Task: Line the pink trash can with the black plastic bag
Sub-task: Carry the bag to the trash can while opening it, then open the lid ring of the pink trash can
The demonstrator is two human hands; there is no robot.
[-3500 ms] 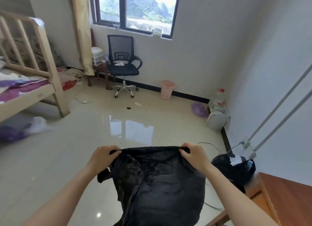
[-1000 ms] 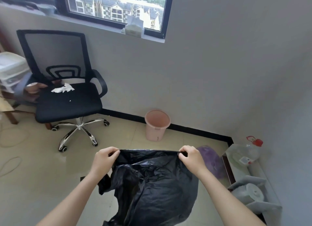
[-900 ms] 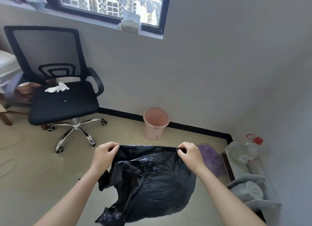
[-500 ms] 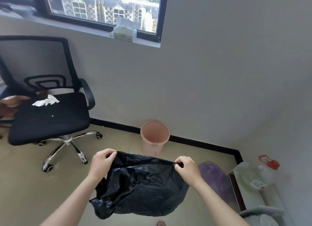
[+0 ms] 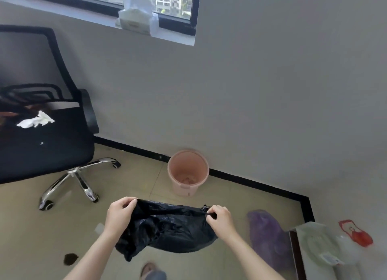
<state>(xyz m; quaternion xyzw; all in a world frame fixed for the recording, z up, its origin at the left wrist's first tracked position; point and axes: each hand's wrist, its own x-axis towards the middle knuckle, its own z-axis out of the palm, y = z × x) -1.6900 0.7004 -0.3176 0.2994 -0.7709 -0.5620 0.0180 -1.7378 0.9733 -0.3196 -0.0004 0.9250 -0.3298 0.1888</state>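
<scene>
The left hand (image 5: pixel 119 213) and the right hand (image 5: pixel 219 217) each hold one end of the top edge of the crumpled black plastic bag (image 5: pixel 167 227). Both grips are clenched on the bag, and the edge is stretched between them. The rest of the bag hangs down below the hands, above the beige tiled floor (image 5: pixel 31 227).

The round pink plastic trash can (image 5: pixel 188 173) stands upright on the floor, close to the grey wall (image 5: pixel 272 91) and beyond the bag, apart from it. Its inside has no liner, and something small and pale lies at its bottom.

To the left stands a black mesh office chair (image 5: pixel 46 137) with crumpled white paper (image 5: pixel 35 120) on the seat. A purple plastic bag (image 5: pixel 266 229) lies on the floor to the right of the right hand.
</scene>
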